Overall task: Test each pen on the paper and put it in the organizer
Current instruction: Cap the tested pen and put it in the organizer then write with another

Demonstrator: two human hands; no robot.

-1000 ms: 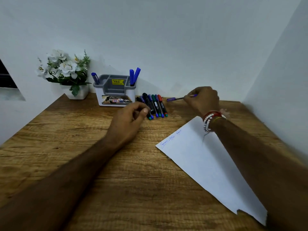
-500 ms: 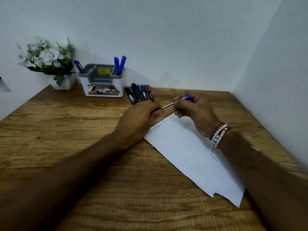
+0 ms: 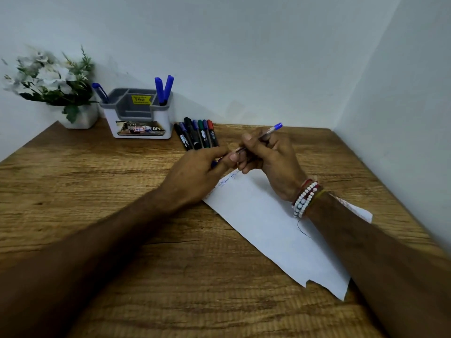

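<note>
My right hand [image 3: 271, 162] grips a clear ballpoint pen [image 3: 269, 131] with a blue end that points up and to the right. Over the paper's top corner, my left hand [image 3: 195, 174] pinches the pen's lower end, where a blue cap peeks out under the fingers. The white paper [image 3: 268, 223] lies slanted on the desk, with blue scribbles near its top corner. A grey and white organizer [image 3: 139, 113] stands at the back left and holds three blue pens. Several markers [image 3: 197, 135] lie in a row to its right.
A white pot of artificial flowers [image 3: 53, 81] stands in the back left corner beside the organizer. Walls close the wooden desk [image 3: 122, 215] at the back and on the right. The paper's near edge is torn.
My right hand carried the pen from the back of the desk to above the paper. My left hand came across and took hold of its lower end.
</note>
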